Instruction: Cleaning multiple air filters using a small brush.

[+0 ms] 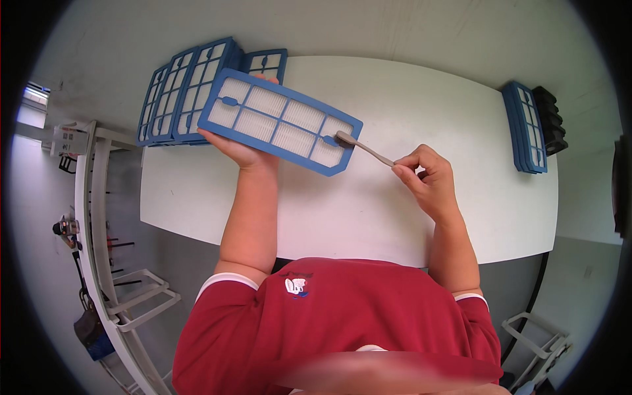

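A blue-framed air filter with white pleats behind a blue grid is held up over the table, tilted down toward the right. My left hand grips it from below and behind, thumb at the lower left edge and fingertips showing over the top edge. In my right hand the handle of a grey-brown toothbrush is pinched between thumb and fingers. The brush head rests at the filter's right end, beside a blue tab on the grid; whether it presses on the pleats, I cannot tell.
Several similar blue filters stand in a row at the table's far left. More blue filters and a black ridged part sit at the far right. The white table meets a wall. A white rack stands at left.
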Available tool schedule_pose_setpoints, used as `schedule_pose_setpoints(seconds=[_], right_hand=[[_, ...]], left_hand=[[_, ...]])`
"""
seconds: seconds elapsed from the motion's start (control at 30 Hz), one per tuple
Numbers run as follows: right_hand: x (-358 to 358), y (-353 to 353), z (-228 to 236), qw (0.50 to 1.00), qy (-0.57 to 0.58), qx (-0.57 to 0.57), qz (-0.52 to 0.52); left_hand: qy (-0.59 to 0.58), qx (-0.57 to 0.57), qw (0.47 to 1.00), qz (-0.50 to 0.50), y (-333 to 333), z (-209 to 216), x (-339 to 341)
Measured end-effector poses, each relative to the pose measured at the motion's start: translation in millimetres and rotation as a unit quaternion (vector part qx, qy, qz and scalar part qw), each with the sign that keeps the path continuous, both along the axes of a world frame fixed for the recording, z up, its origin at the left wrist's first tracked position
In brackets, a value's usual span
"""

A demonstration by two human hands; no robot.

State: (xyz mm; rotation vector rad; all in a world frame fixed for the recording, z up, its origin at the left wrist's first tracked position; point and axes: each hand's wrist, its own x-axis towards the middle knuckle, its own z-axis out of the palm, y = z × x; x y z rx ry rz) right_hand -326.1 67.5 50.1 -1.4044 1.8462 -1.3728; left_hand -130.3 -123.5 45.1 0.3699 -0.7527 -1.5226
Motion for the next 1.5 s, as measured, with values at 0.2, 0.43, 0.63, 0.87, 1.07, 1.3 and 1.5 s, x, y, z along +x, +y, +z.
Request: schedule_pose_setpoints(seconds=[0.2, 0.43, 0.63, 0.87, 1.07, 1.3, 1.5], right_hand=[[2.3, -3.8, -3.6, 0.997, 0.071, -0.028, -0.016], [7.8, -8.0, -7.8, 0.979, 0.165, -0.104, -0.062], [8.7, -8.0, -11.5, 0.98, 0.164, -0.098, -0.048], [11.9, -3.9, -12.0, 0.999, 0.023, -0.031, 0.006], [16.5, -4.3, -6.8, 0.999, 0.032, -0.032, 0.01], [14.1, -6.0, -7.9, 0.993, 0.107, -0.056, -0.014], [14.9, -7.5, -10.3, 0.986, 0.14, -0.075, -0.049]], left_hand=[[-0.008, 0.009, 1.0, 0.014, 8.2, 6.1, -6.2], [0.015, 0.036, 0.999, -0.018, 10.0, 3.8, -5.9], [0.007, 0.035, 0.999, -0.003, 20.9, 2.7, -16.2], [0.025, 0.044, 0.999, 0.004, 16.5, 2.8, -13.5], [-0.003, 0.043, 0.999, -0.013, 21.5, 1.7, -17.8], [-0.006, 0.055, 0.997, -0.048, 27.2, -1.9, -21.1], [0.002, 0.044, 0.998, -0.054, 30.3, -1.5, -23.0]])
